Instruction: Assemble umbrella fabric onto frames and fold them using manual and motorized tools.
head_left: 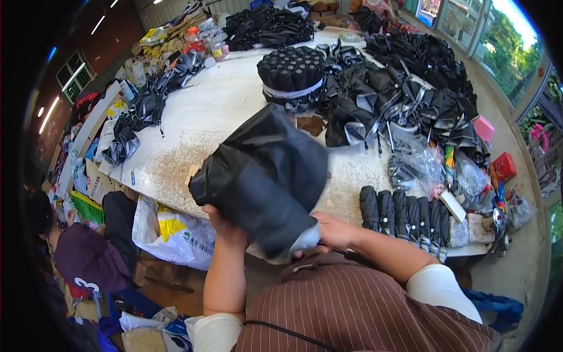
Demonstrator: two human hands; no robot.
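A black folding umbrella (258, 170), its canopy loose and bunched, is held up in front of me over the table's near edge. The fingers of my left hand (227, 226) are closed round its lower left side, partly hidden behind the cloth. My right hand (333, 232) grips the umbrella at its lower right, where a silvery lining shows. Part of the canopy is smeared by motion. To the right of my right hand, several furled black umbrellas (402, 214) lie side by side in a row.
A worn white table (193, 111) spreads ahead. On it stands a strapped round bundle of umbrellas (291, 67), with a heap of loose black umbrellas (404, 94) to its right. Plastic bags (413, 158) lie at the right. A person in a purple top (88, 258) is at the left.
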